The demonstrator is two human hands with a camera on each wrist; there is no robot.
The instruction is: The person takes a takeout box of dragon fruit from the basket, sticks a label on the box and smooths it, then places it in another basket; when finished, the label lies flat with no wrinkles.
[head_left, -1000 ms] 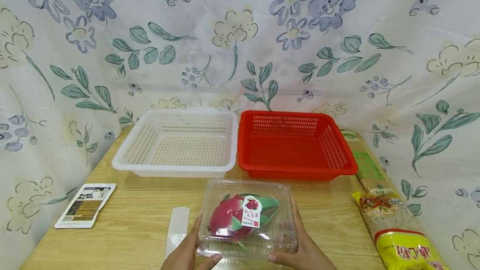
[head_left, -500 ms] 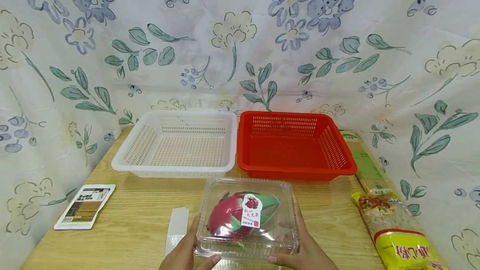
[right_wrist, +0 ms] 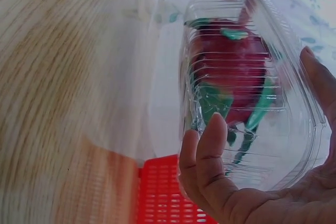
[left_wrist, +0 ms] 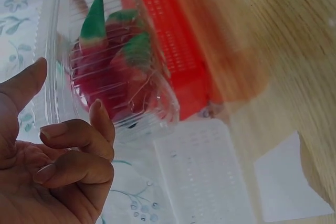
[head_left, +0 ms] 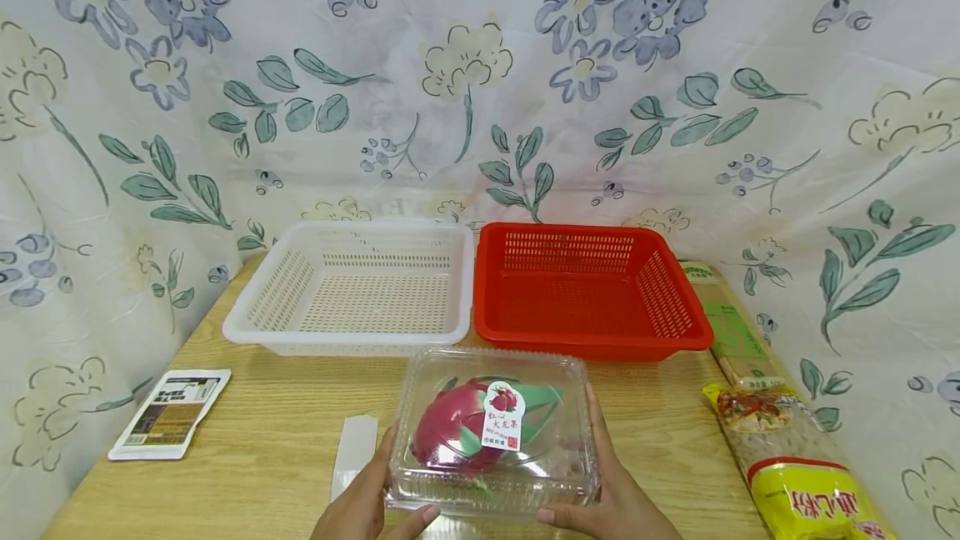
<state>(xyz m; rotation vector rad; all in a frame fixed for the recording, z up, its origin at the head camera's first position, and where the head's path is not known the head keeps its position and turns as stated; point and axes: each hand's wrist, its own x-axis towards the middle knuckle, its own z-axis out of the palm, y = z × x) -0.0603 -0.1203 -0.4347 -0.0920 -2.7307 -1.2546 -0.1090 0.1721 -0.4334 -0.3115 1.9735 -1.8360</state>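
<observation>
A clear plastic clamshell box (head_left: 555, 482) with a pink-and-green dragon fruit (head_left: 450, 427) inside is held between both hands at the table's near side. On its lid is a white label (head_left: 501, 419) with red print. My left hand (head_left: 367, 494) grips the box's left end, its thumb along the near edge; in the left wrist view curled fingers (left_wrist: 79, 135) lie against the box. The right hand (head_left: 618, 498) grips the opposite end, with fingers (right_wrist: 212, 153) under the box in the right wrist view. Both wrist views show the box raised off the table.
Behind the box stand a white basket (head_left: 348, 342) and a red basket (head_left: 600, 344), side by side. A flat pouch (head_left: 168, 415) lies at left, a white paper strip (head_left: 354, 452) by the left hand. Noodle packs (head_left: 806, 482) and a green-labelled pack (head_left: 738, 332) line the right edge.
The box has risen slightly and come a little nearer the head camera, its far edge now higher in view. Both hands keep their hold; the other things stay put.
</observation>
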